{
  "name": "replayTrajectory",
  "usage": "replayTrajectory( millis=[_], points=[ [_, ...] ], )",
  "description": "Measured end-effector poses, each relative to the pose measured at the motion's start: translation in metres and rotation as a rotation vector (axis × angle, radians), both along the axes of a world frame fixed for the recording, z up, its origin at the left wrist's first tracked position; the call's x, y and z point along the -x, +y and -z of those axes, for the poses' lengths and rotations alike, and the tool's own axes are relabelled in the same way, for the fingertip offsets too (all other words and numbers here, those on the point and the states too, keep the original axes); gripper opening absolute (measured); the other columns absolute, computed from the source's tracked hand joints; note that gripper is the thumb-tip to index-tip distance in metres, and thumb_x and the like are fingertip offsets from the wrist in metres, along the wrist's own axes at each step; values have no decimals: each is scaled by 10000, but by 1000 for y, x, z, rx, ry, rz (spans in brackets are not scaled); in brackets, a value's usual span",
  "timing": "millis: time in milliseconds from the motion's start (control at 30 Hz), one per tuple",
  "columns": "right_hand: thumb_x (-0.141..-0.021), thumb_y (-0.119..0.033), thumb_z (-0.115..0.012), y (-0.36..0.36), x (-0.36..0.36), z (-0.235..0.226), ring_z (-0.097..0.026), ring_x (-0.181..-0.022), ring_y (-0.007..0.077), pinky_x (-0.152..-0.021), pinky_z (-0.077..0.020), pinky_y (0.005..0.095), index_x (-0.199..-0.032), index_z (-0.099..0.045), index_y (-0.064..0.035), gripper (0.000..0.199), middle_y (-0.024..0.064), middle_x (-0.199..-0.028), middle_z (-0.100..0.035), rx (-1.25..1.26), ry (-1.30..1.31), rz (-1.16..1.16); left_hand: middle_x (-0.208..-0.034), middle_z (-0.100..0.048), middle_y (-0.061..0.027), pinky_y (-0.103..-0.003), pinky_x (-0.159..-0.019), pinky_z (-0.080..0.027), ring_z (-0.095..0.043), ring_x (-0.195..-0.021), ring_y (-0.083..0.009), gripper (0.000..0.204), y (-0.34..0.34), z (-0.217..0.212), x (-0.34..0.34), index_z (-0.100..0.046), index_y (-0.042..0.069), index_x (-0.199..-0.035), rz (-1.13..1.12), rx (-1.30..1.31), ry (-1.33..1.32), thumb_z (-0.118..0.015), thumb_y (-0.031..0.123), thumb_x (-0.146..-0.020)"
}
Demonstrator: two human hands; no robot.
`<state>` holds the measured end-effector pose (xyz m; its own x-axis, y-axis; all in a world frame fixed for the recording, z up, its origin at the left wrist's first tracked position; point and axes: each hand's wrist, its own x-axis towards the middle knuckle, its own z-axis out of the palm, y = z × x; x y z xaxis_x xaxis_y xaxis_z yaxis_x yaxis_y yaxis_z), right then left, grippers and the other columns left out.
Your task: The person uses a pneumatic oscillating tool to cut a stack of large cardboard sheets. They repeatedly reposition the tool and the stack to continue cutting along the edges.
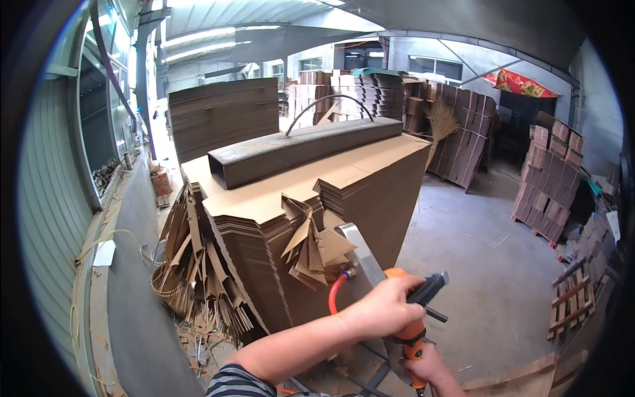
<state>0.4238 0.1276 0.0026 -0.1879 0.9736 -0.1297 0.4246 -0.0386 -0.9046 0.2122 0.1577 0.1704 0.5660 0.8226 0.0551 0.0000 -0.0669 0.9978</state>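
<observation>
My left hand [387,308] is closed around the upper part of an orange and black handheld power tool [414,331], just under its black head. Lower down, my right hand [428,365] wraps round the tool's orange body. A red hose [335,294] with a brass fitting runs beside a flat metal bar [362,250] near my left wrist; where the hose ends is hidden. Beyond my hands stands a tall stack of die-cut cardboard sheets [380,212]. Bent cardboard scraps [317,248] stick out of a notch in its near side. A steel box tube [311,149] with a cable loop lies on top.
Torn cardboard strips [205,291] hang at the stack's left corner, above littered floor. A low wall [135,291] runs along the left. Another cardboard stack [225,116] stands behind. Strapped bundles [546,178] and a wooden pallet [571,298] are at the right.
</observation>
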Motion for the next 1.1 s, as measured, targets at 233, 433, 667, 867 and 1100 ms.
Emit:
replayTrajectory(
  millis=[233,433,667,867,1100],
  points=[
    [-656,-150,-715,8,11,-38,-622,-659,145,-598,-490,313,-882,-614,-12,284,95,-755,-640,-287,-44,-20,-763,-585,-138,-304,-648,-479,-579,-673,-178,552,-28,-36,-6,-415,-92,-1231,-5,-366,106,-570,156,-763],
    [-674,-141,-712,33,23,-66,-577,-591,110,-551,-468,291,-701,-615,-13,163,52,-598,-605,-455,189,-97,-736,-579,-155,-308,-633,-474,-578,-663,-193,518,-42,-79,6,-427,-113,-1188,-149,-534,187,-553,120,-743],
    [-661,-92,-711,28,37,-71,-558,-631,80,-576,-464,263,-747,-609,-45,142,2,-687,-613,-110,-32,-100,-736,-544,-68,-276,-595,-448,-526,-661,-117,537,-42,-72,34,-423,-92,-1221,-198,-274,183,-576,120,-752],
    [-638,-109,-715,14,29,-45,-590,-777,105,-679,-473,275,-893,-613,-33,285,22,-808,-631,-123,25,-99,-744,-559,-87,-271,-627,-461,-550,-658,-142,513,-40,-37,20,-424,-73,-1222,-165,-398,184,-567,123,-770],
    [-668,-103,-731,23,28,-49,-591,-665,106,-598,-470,260,-814,-635,-9,199,33,-701,-629,-323,-8,-142,-762,-582,-100,-275,-639,-464,-575,-693,-147,513,-48,-51,15,-413,-78,-1224,-148,-431,212,-566,132,-781]
  ],
)
